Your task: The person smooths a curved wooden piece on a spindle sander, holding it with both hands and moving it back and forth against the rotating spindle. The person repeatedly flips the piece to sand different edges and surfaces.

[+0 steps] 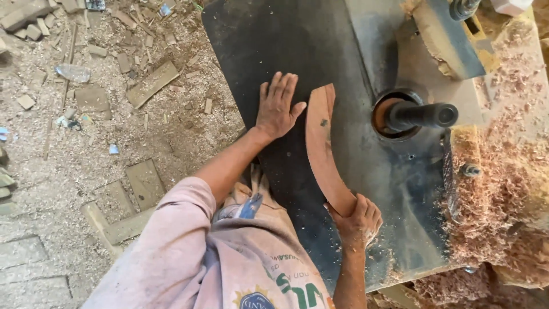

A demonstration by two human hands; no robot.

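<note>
A curved reddish-brown wooden piece [320,143] lies flat on a dark metal machine table [320,46]. My left hand [277,106] rests flat on the table with fingers spread, its thumb touching the piece's far end. My right hand [357,220] grips the near end of the curved piece. A dark upright spindle [420,115] rises from a round hole in the table just right of the piece, apart from it.
Wood shavings [503,171] pile thickly on the machine's right side. A metal guard or fence [446,34] sits behind the spindle. The floor on the left is covered in sawdust and several wood offcuts [151,84].
</note>
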